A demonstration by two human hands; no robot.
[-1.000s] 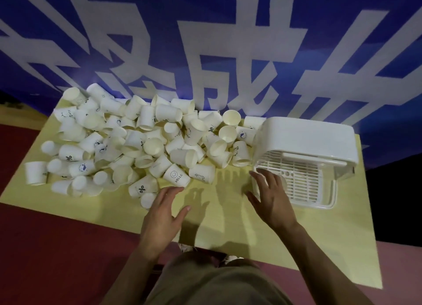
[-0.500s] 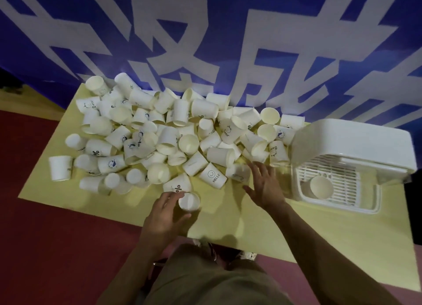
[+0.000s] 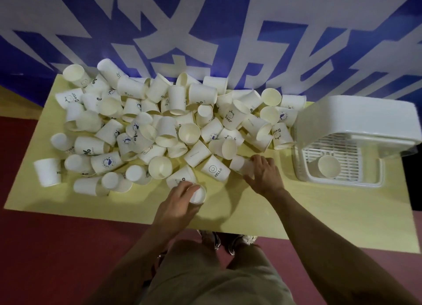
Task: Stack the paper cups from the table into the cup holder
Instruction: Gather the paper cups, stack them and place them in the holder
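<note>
- Paper cups [image 3: 159, 131] lie in a big loose heap across the left and middle of the yellow surface [image 3: 319, 208], most on their sides, a few upright or upside down.
- One cup [image 3: 328, 167] already sits in the white cup holder [image 3: 356, 142] at the right end of the surface, on its slatted base under the hood.
- Left hand [image 3: 175, 204] has its fingers curled round a cup [image 3: 198, 194] at the near edge of the heap, mouth facing up.
- Right hand [image 3: 265, 174] reaches onto another cup [image 3: 241, 165] lying on its side just beside the "HELLO" cup [image 3: 215, 169]; its fingers seem to close over it, though the grip is partly hidden.
- Progress, by my reading, is at the very start: one cup placed, two being picked up, and dozens left to gather, nest and carry over to the holder.
</note>
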